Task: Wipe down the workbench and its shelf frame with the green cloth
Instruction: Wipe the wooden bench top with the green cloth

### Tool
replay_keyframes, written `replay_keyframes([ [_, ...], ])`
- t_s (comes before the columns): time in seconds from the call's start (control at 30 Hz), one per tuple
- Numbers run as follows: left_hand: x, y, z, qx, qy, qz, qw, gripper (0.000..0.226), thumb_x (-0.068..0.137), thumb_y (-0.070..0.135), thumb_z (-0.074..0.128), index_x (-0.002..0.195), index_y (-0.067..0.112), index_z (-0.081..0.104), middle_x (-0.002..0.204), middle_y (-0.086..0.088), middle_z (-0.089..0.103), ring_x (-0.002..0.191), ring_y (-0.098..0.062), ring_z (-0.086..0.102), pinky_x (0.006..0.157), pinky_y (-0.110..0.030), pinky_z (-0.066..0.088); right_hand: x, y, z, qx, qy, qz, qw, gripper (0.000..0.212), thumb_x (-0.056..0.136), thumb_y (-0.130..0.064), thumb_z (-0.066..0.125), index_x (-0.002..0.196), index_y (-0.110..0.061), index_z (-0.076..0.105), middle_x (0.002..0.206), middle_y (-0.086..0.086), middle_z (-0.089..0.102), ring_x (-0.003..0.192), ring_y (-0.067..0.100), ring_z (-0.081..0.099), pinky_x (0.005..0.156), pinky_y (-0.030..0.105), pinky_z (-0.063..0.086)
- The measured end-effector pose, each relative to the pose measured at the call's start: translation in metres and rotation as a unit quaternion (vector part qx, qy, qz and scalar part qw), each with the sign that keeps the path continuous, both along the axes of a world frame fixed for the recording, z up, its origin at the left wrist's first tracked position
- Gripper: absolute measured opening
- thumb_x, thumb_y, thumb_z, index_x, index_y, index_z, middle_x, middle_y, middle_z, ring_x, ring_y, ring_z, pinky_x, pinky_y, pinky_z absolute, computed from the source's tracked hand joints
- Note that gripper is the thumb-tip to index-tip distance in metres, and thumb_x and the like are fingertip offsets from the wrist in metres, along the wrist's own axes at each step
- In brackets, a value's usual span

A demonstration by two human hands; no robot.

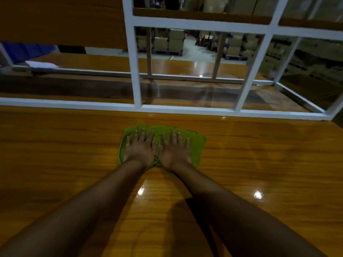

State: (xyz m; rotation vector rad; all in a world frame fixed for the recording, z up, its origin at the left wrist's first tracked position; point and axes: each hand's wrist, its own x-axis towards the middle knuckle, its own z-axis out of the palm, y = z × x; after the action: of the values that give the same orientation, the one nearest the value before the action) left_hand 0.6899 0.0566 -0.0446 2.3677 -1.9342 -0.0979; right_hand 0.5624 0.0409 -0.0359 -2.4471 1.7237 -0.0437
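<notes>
Single head-worn wide-angle view, looking forward and down along outstretched forearms, workbench point(259, 154) close below, shelf frame point(136, 71) beyond.

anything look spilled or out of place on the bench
Nothing stands out. Left hand and right hand press flat on the green cloth on the workbench; the bright spots look like reflections, not spills.

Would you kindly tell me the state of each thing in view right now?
green cloth: folded, lying flat on the workbench, pressed under both hands.
left hand: open, palm down on the cloth.
right hand: open, palm down on the cloth, beside the left.
workbench: glossy, showing glare spots.
shelf frame: upright at the back of the bench, not touched.
</notes>
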Motion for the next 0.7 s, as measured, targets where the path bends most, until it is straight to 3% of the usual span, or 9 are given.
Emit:
replay_keyframes([
  [0.43, -0.055, 0.047, 0.001, -0.004, 0.015, 0.078, 0.997, 0.062, 0.101, 0.049, 0.012, 0.156, 0.023, 0.001, 0.163, -0.008, -0.007, 0.15, -0.03, -0.005, 0.119, -0.052, -0.002, -0.055, 0.017, -0.005, -0.002, -0.014, 0.131, 0.991, 0.058, 0.103, -0.046, 0.013, 0.158, -0.029, 0.005, 0.165, 0.004, -0.006, 0.151, 0.023, -0.009, 0.12, 0.052, -0.006],
  [0.7, -0.143, 0.007, 0.002, 0.008, 0.018, 0.069, 0.997, 0.064, 0.1, 0.052, 0.007, 0.156, 0.021, -0.004, 0.163, -0.011, -0.009, 0.149, -0.033, -0.008, 0.119, -0.054, -0.003, -0.144, -0.018, -0.003, -0.005, -0.017, 0.125, 0.992, 0.056, 0.103, -0.045, 0.013, 0.157, -0.031, 0.007, 0.165, 0.003, -0.005, 0.151, 0.022, -0.009, 0.12, 0.052, -0.006],
])
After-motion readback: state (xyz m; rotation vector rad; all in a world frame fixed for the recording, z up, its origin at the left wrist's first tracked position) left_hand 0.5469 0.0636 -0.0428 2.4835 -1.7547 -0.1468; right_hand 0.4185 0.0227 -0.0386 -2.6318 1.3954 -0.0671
